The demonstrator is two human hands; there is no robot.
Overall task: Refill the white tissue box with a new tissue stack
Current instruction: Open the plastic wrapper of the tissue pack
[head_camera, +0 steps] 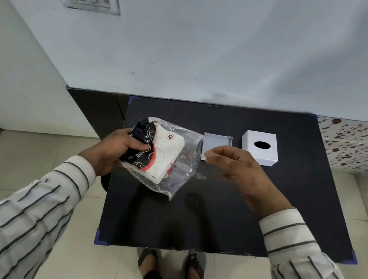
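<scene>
A black square worktop stands against a pale wall, and both hands work above its far half. The left hand is closed around the dark printed end of a tissue pack, gripping it at the worktop's 9 o'clock edge; the pack's clear plastic wrapper hangs loose and crumpled toward 3 o'clock, with the white tissue stack visible inside it. The right hand hovers just to the right of the wrapper with its fingers curled and thumb and forefinger pinched together near the wrapper's edge; whether they actually hold the clear film cannot be told. Behind the right hand's fingertips, toward 12 o'clock, lies the shallow white base tray of the tissue box, open side up and empty. Just beside it at 2 o'clock sits the white tissue box cover, upright on the worktop, its dark oval slot facing up. The tray and cover lie near each other but apart. Striped shirt sleeves cover both forearms, and sandalled feet show on the tiled floor below the worktop's near edge.
</scene>
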